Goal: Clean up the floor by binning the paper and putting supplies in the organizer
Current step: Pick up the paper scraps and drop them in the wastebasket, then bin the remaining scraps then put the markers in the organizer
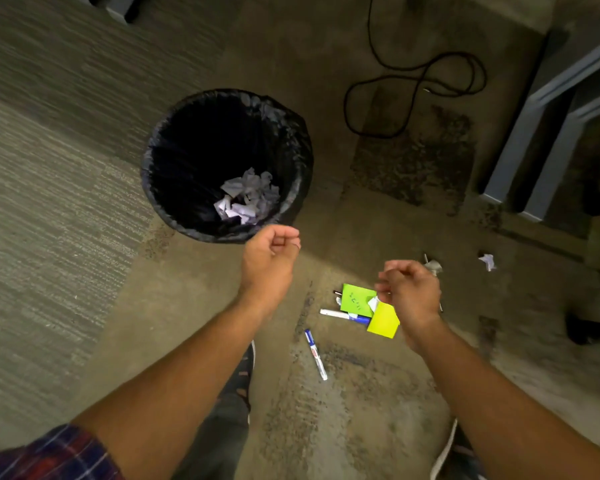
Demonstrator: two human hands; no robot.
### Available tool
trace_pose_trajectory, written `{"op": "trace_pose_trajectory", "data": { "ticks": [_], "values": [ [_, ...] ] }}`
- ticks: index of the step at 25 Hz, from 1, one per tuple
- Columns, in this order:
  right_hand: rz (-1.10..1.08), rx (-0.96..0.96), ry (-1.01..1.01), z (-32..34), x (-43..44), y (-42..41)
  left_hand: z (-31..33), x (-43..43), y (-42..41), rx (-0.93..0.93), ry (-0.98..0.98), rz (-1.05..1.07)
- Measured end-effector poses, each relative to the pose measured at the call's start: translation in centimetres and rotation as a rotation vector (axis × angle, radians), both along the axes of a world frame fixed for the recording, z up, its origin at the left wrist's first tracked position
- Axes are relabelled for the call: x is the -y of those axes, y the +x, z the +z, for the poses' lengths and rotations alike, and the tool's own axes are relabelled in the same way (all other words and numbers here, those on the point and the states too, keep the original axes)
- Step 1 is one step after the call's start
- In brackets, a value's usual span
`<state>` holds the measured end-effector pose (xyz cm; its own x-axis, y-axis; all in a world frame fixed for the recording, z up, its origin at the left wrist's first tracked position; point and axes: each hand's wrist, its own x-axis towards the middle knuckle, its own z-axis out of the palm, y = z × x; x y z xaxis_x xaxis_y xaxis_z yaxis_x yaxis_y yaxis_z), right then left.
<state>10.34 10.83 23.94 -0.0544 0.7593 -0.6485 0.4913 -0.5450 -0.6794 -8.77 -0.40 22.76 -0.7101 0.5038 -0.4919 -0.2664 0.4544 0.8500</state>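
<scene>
Cleanup partly done: on the carpeted floor point(66, 168), a black-lined bin point(148, 174) already holds a heap of crumpled paper point(246, 197), suggesting the binning is well under way but not finished. The person's left hand point(271, 258) hangs just at the bin's near rim, fingers loosely curled and apparently holding nothing. The right hand point(411, 292) hovers above the scattered supplies, fingers also curled; whether it pinches the small white scrap point(373, 303) beneath its thumb cannot be told. None of the supplies has been gathered: a green sticky note point(355, 299) and a yellow note point(383, 322) lie overlapping one marker point(343, 315), with a second marker point(316, 355) just nearer the person. Two crumpled scraps, one grey point(433, 265) and one white point(487, 262), lie unbinned beyond the right hand. No organizer is in view, so that half of the job looks unstarted.
</scene>
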Motion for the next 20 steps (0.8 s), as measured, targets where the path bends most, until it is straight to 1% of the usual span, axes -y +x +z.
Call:
{"op": "trace_pose_trajectory", "data": {
  "ticks": [3, 5, 8, 9, 12, 13, 15, 17, 19, 20],
  "values": [
    [0.038, 0.141, -0.004, -3.5, -1.4, 6.8, -4.3, -0.1, 4.9, 0.009, -0.106, -0.094],
    [0.074, 0.234, 0.016, -7.0, -2.3, 11.4, -8.3, -0.9, 8.8, -0.006, -0.203, -0.183],
    [0.320, 0.358, 0.053, -12.0, -3.0, 15.6, -14.6, -2.1, 13.0, -0.014, -0.344, -0.290],
    [0.435, 0.398, 0.068, -13.9, -3.1, 16.4, -16.8, -2.6, 14.1, -0.055, -0.398, -0.354],
    [0.887, 0.525, 0.160, -20.4, -3.1, 17.8, -22.1, -3.9, 15.5, -0.376, -0.540, -0.699],
    [0.945, 0.572, 0.157, -22.2, -3.2, 18.0, -23.0, -4.5, 15.7, -0.464, -0.567, -0.814],
    [0.921, 0.574, 0.152, -24.7, -3.1, 18.2, -24.6, -5.5, 16.0, -0.585, -0.602, -0.985],
    [0.931, 0.587, 0.200, -25.3, -3.0, 17.7, -25.4, -6.1, 16.3, -0.692, -0.640, -1.107],
    [0.987, 0.641, 0.263, -25.4, -3.2, 17.6, -25.9, -6.3, 16.4, -0.775, -0.676, -1.161],
    [0.989, 0.654, 0.270, -25.6, -3.2, 17.7, -26.0, -6.4, 16.3, -0.778, -0.686, -1.156]
  ]
}}
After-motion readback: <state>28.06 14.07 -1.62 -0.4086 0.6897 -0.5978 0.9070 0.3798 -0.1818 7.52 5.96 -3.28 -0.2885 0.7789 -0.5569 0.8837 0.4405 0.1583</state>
